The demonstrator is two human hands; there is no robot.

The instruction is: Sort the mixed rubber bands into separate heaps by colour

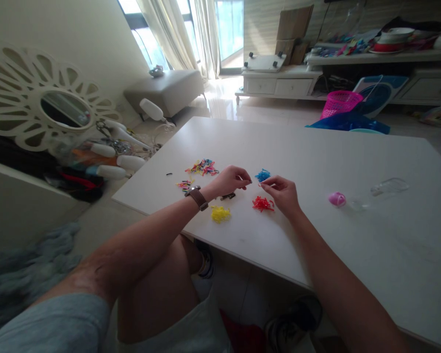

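Observation:
My left hand (pixel 234 180), with a watch on its wrist, pinches a small dark piece (pixel 250 182) that looks like a little elastic band. Facing it, my right hand (pixel 282 192) has thumb and forefinger pinched on a tiny reddish piece (pixel 259 185), too small to make out well. Between and around the hands lie a blue pile (pixel 263 175), a red pile (pixel 263 204), a yellow pile (pixel 219 214) and a black pile (pixel 228 196) of similar small bands. Mixed colours fill a larger heap (pixel 204 167) and a smaller one (pixel 184 185) on the left.
The white table (pixel 316 235) holds a pink object (pixel 337 199) and a clear plastic bottle (pixel 389 187) on the right. One black band (pixel 169 174) lies apart at left. Beyond stand a pink basket (pixel 341 103), a bench (pixel 165 90) and a low cabinet (pixel 279 86).

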